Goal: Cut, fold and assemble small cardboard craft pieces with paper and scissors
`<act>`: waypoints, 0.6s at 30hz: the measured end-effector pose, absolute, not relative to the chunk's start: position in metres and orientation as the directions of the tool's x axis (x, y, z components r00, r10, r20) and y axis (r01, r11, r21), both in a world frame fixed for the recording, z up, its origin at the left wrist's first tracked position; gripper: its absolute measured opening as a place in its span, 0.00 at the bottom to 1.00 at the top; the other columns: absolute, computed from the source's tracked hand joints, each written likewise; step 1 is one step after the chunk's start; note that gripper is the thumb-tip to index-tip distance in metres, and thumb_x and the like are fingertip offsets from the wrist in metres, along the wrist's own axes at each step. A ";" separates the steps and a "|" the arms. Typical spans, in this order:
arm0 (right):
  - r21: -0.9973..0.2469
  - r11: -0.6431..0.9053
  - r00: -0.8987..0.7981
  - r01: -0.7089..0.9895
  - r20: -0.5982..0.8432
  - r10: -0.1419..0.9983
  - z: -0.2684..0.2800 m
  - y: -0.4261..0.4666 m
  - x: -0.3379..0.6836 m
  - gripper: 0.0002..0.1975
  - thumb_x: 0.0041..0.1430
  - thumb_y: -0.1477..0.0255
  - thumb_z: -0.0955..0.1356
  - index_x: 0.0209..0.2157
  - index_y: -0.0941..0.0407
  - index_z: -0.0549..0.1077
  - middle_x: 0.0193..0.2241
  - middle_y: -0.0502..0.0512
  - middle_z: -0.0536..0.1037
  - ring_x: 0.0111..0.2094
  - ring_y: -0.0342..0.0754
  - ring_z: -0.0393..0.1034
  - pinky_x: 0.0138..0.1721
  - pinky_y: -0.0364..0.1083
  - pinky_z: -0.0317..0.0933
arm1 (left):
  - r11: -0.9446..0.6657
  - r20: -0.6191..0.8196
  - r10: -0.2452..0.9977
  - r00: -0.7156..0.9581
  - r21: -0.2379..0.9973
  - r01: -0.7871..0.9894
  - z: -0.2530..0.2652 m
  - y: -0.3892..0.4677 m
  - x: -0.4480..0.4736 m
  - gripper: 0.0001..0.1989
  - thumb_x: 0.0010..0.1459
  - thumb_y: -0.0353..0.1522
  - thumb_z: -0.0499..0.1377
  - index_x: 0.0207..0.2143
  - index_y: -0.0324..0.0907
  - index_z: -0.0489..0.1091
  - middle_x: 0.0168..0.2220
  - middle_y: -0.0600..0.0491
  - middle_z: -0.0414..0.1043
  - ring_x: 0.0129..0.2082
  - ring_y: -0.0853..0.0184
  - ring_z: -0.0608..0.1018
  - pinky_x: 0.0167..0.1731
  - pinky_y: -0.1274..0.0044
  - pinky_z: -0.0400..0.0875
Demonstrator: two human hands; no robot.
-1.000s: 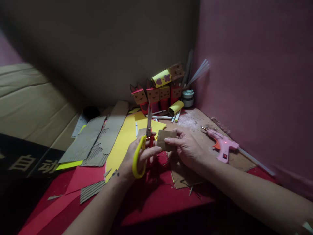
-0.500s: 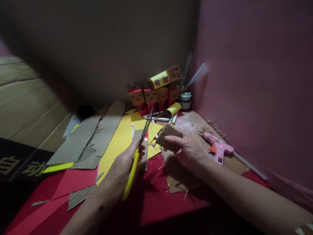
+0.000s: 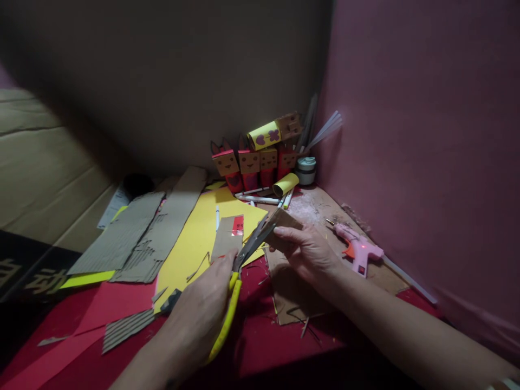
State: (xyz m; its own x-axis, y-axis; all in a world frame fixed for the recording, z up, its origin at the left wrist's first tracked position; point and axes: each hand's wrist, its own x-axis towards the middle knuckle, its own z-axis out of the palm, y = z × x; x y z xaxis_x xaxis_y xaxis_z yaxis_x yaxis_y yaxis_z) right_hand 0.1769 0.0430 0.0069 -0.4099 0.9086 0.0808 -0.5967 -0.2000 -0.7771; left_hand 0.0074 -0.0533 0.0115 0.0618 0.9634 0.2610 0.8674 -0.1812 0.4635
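My left hand (image 3: 207,303) is closed on yellow-handled scissors (image 3: 229,314), its fingers partly hidden behind the handles. The blades reach up and right to the left edge of a small brown cardboard piece (image 3: 286,221); whether they are parted around it I cannot make out clearly. My right hand (image 3: 311,246) pinches that piece between thumb and fingers. Beneath the right hand lies a larger cardboard piece (image 3: 292,295) with thin offcuts on it. Beyond the left hand, a cardboard strip (image 3: 223,238) with a red label rests on yellow paper (image 3: 190,238).
A pink glue gun (image 3: 359,246) lies at the right. Small cardboard animal figures (image 3: 248,162), a yellow paper tube (image 3: 286,184), markers (image 3: 258,199) and a lidded jar (image 3: 306,170) stand or lie at the back. Corrugated sheets (image 3: 117,238) and red paper (image 3: 117,306) are at left.
The scissors have swung from pointing upward to leaning right, their blades now at the cardboard piece. My left hand has moved slightly lower, uncovering the labelled strip. My right hand stays nearly in place.
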 end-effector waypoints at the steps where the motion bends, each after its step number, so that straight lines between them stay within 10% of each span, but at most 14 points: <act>1: -0.778 -0.205 -0.413 -0.594 0.076 0.908 0.007 0.043 0.177 0.09 0.44 0.78 0.72 0.32 0.56 0.78 0.31 0.52 0.79 0.30 0.44 0.70 0.35 0.46 0.64 | -0.165 0.221 0.973 0.070 0.444 0.881 0.010 -0.054 0.007 0.18 0.62 0.32 0.47 0.52 0.42 0.66 0.44 0.44 0.76 0.40 0.56 0.79 0.37 0.69 0.74; 18: -0.729 -0.282 -0.404 -0.624 -0.008 0.915 0.010 0.041 0.175 0.11 0.40 0.80 0.72 0.30 0.56 0.79 0.28 0.50 0.78 0.28 0.43 0.69 0.32 0.43 0.63 | -0.140 0.145 0.983 0.117 0.162 0.977 0.005 -0.057 0.004 0.16 0.60 0.29 0.46 0.49 0.42 0.63 0.33 0.47 0.75 0.27 0.59 0.80 0.24 0.76 0.66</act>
State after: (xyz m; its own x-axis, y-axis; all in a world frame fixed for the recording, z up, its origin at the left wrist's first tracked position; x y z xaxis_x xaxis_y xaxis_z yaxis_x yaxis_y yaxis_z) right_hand 0.1748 0.0411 0.0098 -0.4036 0.9149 -0.0081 -0.6238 -0.2817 -0.7290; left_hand 0.0039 -0.0574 0.0053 0.1167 0.9825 0.1452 0.9769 -0.1399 0.1617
